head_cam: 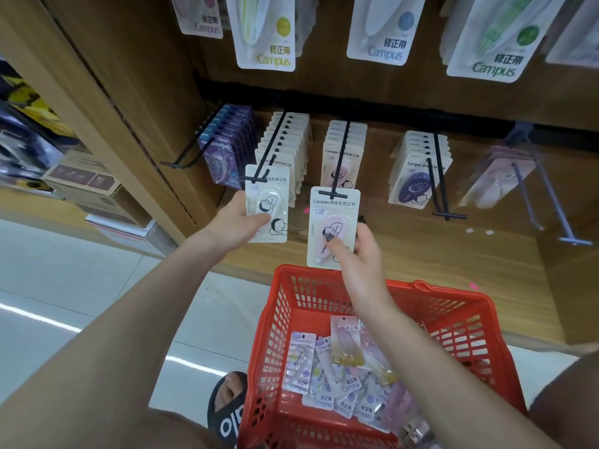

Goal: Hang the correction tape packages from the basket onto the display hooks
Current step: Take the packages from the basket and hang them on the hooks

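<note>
My left hand (238,222) pinches a white correction tape package (270,192) whose top sits at the tip of a black display hook (270,147). My right hand (356,251) grips a pink correction tape package (334,215), its top edge at the crossbar end of the neighbouring black hook (342,150). Both hooks carry rows of matching packages behind. Below, a red basket (453,319) holds several loose correction tape packages (343,377).
Further hooks hold purple packages (227,147) at left and dark-blue ones (418,176) at right; a grey hook (551,196) sticks out far right. Larger Campus packages (269,34) hang above. A wooden shelf ledge (453,254) runs below the hooks. Cardboard boxes (90,186) stand at left.
</note>
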The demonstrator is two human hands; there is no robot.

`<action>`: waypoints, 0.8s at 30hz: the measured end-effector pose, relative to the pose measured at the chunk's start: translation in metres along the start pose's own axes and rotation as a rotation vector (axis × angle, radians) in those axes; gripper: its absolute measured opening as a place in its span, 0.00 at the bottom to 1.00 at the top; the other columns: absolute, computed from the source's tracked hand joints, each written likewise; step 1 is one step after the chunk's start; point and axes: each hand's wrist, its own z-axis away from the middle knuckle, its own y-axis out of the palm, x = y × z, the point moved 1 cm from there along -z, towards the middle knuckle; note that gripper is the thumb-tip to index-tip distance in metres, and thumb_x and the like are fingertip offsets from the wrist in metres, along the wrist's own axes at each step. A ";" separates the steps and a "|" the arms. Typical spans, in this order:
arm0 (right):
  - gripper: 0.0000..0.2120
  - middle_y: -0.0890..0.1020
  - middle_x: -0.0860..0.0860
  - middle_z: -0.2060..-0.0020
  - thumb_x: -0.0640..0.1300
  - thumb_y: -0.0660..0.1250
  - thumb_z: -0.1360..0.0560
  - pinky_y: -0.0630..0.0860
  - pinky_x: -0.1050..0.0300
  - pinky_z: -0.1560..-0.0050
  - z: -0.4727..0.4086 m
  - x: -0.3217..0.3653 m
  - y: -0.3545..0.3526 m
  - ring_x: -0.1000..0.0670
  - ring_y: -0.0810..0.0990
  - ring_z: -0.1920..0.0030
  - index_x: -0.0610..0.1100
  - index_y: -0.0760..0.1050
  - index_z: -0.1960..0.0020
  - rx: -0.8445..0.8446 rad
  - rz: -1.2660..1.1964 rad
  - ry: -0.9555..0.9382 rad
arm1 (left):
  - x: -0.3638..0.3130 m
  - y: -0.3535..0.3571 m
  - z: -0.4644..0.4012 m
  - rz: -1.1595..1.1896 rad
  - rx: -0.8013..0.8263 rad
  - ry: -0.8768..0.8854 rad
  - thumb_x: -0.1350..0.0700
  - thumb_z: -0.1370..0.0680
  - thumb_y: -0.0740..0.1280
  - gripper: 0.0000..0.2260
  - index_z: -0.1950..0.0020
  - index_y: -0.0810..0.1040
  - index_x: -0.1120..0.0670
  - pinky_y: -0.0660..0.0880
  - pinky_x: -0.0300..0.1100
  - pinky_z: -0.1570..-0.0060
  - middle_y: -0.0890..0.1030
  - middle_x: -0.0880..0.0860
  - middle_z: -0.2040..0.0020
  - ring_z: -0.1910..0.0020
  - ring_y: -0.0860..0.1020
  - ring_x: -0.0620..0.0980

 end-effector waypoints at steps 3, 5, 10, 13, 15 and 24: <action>0.08 0.87 0.57 0.47 0.42 0.70 0.19 0.83 0.44 0.40 -0.003 0.001 0.000 0.55 0.86 0.46 0.54 0.78 0.43 0.017 0.019 0.007 | 0.000 0.004 -0.007 0.005 -0.024 -0.018 0.56 0.17 0.67 0.19 0.27 0.69 0.47 0.78 0.45 0.44 0.81 0.46 0.36 0.40 0.81 0.48; 0.08 0.87 0.57 0.47 0.43 0.70 0.20 0.82 0.45 0.41 -0.005 0.001 0.002 0.56 0.86 0.46 0.54 0.79 0.44 0.015 0.024 0.004 | -0.001 0.006 -0.011 -0.006 -0.035 -0.016 0.55 0.16 0.66 0.20 0.25 0.69 0.48 0.77 0.49 0.39 0.80 0.47 0.34 0.38 0.80 0.49; 0.06 0.86 0.59 0.48 0.49 0.68 0.23 0.80 0.47 0.39 -0.016 -0.004 0.002 0.57 0.84 0.46 0.59 0.79 0.48 -0.011 0.055 0.040 | -0.004 0.011 -0.024 -0.024 -0.086 -0.033 0.55 0.15 0.64 0.19 0.24 0.68 0.51 0.74 0.50 0.35 0.80 0.50 0.34 0.37 0.78 0.53; 0.05 0.86 0.60 0.49 0.49 0.68 0.21 0.79 0.51 0.42 -0.031 -0.003 0.003 0.58 0.84 0.47 0.58 0.78 0.46 -0.029 0.088 0.054 | -0.005 0.014 -0.033 -0.056 -0.105 -0.025 0.54 0.14 0.62 0.20 0.22 0.66 0.54 0.72 0.47 0.36 0.77 0.51 0.32 0.34 0.76 0.54; 0.04 0.86 0.58 0.49 0.48 0.67 0.18 0.80 0.51 0.43 -0.047 0.000 0.006 0.54 0.84 0.46 0.57 0.77 0.46 -0.048 0.111 0.083 | -0.006 0.016 -0.039 -0.081 -0.115 -0.049 0.52 0.14 0.61 0.22 0.21 0.64 0.57 0.70 0.49 0.31 0.73 0.54 0.27 0.31 0.74 0.55; 0.28 0.78 0.39 0.34 0.57 0.59 0.14 0.69 0.53 0.50 -0.129 0.021 0.010 0.39 0.79 0.41 0.37 0.62 0.25 -0.029 0.572 0.192 | -0.009 0.029 -0.059 -0.047 -0.145 -0.087 0.54 0.15 0.62 0.20 0.24 0.70 0.57 0.65 0.52 0.24 0.72 0.59 0.26 0.26 0.69 0.59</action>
